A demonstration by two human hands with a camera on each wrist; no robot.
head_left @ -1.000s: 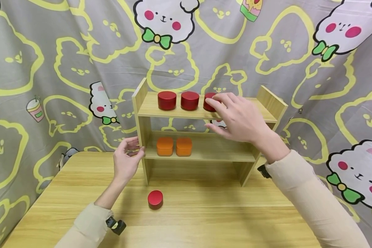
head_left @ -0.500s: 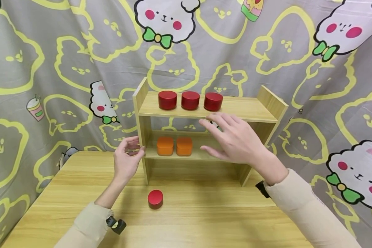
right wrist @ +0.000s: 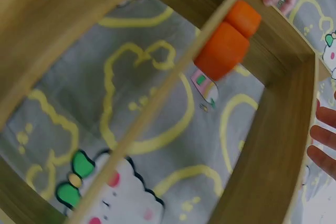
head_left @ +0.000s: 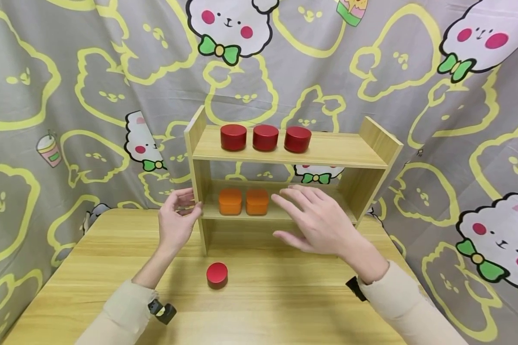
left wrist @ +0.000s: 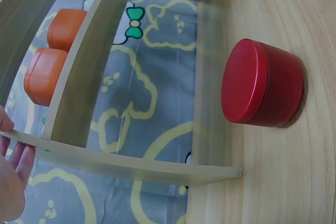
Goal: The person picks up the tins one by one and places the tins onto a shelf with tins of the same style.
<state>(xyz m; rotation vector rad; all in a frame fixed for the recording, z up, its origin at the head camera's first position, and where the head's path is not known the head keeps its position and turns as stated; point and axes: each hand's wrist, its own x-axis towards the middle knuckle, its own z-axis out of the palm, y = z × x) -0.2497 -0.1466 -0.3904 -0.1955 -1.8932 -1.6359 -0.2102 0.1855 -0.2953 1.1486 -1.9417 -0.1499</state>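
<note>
My left hand (head_left: 179,215) grips the left side panel of a wooden shelf (head_left: 285,160); in the left wrist view the thumb lies on one side of the panel (left wrist: 147,163) and the fingers on the other. Holding nothing, my right hand (head_left: 319,218) hangs in front of the middle board with its fingers spread. Three round red tins (head_left: 265,138) stand in a row on the top board. Two orange boxes (head_left: 230,201) with rounded corners sit side by side at the left of the middle board. Another red tin (head_left: 217,275) stands on the table before the shelf.
The shelf stands on a light wooden table (head_left: 285,306). Behind it hangs a grey curtain (head_left: 155,57) with yellow outlines and cartoon figures. Raised side panels (head_left: 382,141) border the top board. Each wrist carries a small black camera (head_left: 161,311).
My right hand has left the rightmost tin on the top board and come down in front of the middle board. My left hand stays on the side panel.
</note>
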